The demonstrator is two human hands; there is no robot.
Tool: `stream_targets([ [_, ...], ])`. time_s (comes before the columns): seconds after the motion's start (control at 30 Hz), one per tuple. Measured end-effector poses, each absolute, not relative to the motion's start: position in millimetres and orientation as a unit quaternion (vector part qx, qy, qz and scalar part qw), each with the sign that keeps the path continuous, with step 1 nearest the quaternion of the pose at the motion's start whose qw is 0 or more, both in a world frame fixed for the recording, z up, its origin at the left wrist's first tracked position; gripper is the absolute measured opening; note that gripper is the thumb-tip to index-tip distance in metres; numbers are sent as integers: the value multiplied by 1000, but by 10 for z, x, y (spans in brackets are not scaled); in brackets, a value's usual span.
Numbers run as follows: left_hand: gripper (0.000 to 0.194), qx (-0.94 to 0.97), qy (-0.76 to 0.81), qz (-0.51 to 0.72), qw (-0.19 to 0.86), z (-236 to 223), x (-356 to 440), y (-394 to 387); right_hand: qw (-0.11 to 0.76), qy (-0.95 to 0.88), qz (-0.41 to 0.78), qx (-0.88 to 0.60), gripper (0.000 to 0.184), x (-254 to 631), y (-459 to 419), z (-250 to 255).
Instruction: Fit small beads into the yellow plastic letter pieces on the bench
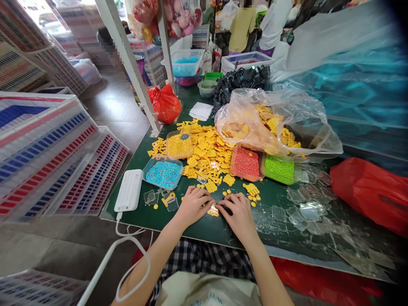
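Note:
My left hand (194, 205) and my right hand (238, 212) rest close together on the dark green table (204, 229), fingers curled around a small yellow plastic piece (213, 210) between them. A heap of yellow plastic parts (207, 155) lies just beyond my fingers. Around the heap stand clear trays of beads: blue (164, 174), yellow (179, 145), red (246, 162) and green (279, 169). Loose yellow bits (251, 190) lie near my right hand.
A white power bank (129, 190) with a cable lies at the left edge. A clear bag of yellow parts (274, 123) sits behind, clear lids (306, 208) lie at right. Red bags (372, 193) (165, 104), stacked crates (47, 157) at left, and people (242, 25) stand far back.

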State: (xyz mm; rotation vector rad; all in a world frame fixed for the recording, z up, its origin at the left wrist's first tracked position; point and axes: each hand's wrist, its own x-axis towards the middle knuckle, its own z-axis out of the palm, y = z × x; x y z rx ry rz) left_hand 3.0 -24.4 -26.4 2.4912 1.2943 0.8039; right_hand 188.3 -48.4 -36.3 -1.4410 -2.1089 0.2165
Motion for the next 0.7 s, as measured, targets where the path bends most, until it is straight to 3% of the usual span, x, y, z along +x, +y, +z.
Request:
stream_targets([
  [0.23, 20, 849, 415, 305, 121, -136, -13, -273, 329, -782, 73, -524, 25, 1887, -515, -374],
  [0.4, 24, 794, 491, 351, 70, 188, -405, 239, 391, -748, 90, -529, 20, 1919, -667, -364],
  [0.53, 28, 770, 608, 194, 5, 432, -808, 950, 416, -737, 82, -526, 14, 1983, -806, -405],
  [0.7, 16, 815, 573, 87, 16, 511, -984, 1556, 408, -733, 79, -538, 13, 2050, -816, -466],
])
